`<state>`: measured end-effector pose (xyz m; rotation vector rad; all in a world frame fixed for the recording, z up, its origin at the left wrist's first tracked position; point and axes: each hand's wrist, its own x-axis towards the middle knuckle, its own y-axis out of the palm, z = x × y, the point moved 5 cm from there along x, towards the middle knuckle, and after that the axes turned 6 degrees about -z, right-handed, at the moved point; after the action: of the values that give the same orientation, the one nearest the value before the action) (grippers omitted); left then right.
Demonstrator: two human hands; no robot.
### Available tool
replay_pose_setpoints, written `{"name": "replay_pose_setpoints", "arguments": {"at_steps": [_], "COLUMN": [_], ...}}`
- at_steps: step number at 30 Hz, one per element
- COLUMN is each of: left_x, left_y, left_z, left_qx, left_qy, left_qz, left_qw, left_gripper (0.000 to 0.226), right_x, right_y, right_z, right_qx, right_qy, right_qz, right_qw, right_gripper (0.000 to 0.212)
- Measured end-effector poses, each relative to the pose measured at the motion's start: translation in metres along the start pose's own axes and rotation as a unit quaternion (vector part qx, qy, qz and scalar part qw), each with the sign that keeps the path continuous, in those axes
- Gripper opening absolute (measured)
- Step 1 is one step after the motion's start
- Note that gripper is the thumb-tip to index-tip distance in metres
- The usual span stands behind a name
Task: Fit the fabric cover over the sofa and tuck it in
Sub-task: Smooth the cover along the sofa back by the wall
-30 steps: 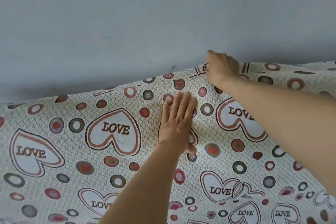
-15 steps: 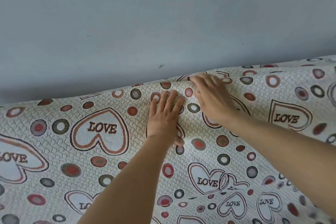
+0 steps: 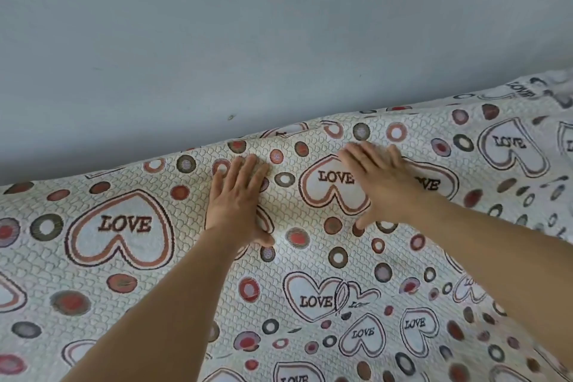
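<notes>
The fabric cover [image 3: 130, 263], cream quilted cloth printed with LOVE hearts and coloured rings, lies over the sofa and fills the lower half of the view. The sofa itself is hidden beneath it. My left hand [image 3: 238, 195] presses flat on the cover just below its top edge, fingers straight and together. My right hand [image 3: 381, 186] lies flat beside it to the right, fingers spread over a heart, thumb pointing down. Both hands rest on the cloth near the ridge where the cover meets the wall.
A plain grey-blue wall [image 3: 279, 40] rises directly behind the top edge of the covered sofa. The cover continues off the frame to the left, right and bottom, with a rumpled part at the far right [image 3: 545, 93].
My right hand let go of the cover's top edge, came down and flattened out on the cloth beside the left hand. The left hand stayed pressed flat. The view shifted to the right.
</notes>
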<state>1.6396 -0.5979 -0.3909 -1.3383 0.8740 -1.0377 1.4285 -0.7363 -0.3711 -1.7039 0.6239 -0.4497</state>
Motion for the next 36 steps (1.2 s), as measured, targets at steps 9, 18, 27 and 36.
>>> {"name": "replay_pose_setpoints", "arguments": {"at_steps": [9, 18, 27, 36], "left_x": [-0.014, 0.050, 0.075, 0.073], "left_y": [-0.016, -0.014, -0.013, -0.016], "left_z": [-0.015, -0.179, -0.186, -0.186], "left_qx": [-0.024, 0.037, 0.059, 0.019], "left_qy": [0.006, -0.017, -0.069, -0.081], "left_qz": [-0.035, -0.035, 0.021, 0.010], "left_qw": [0.999, 0.999, 0.996, 0.997], "left_gripper": [0.152, 0.144, 0.148, 0.149], "right_x": [0.038, 0.048, -0.016, -0.083], "right_y": [0.004, 0.008, 0.014, 0.065], "right_z": [-0.038, -0.057, -0.096, -0.157], "right_qx": [0.061, 0.162, 0.019, -0.064], "right_qy": [-0.025, -0.089, -0.193, -0.301], "right_qz": [0.051, 0.031, -0.204, -0.155], "right_qw": [0.997, 0.982, 0.960, 0.939], "right_gripper": [0.142, 0.127, 0.099, 0.110]}}
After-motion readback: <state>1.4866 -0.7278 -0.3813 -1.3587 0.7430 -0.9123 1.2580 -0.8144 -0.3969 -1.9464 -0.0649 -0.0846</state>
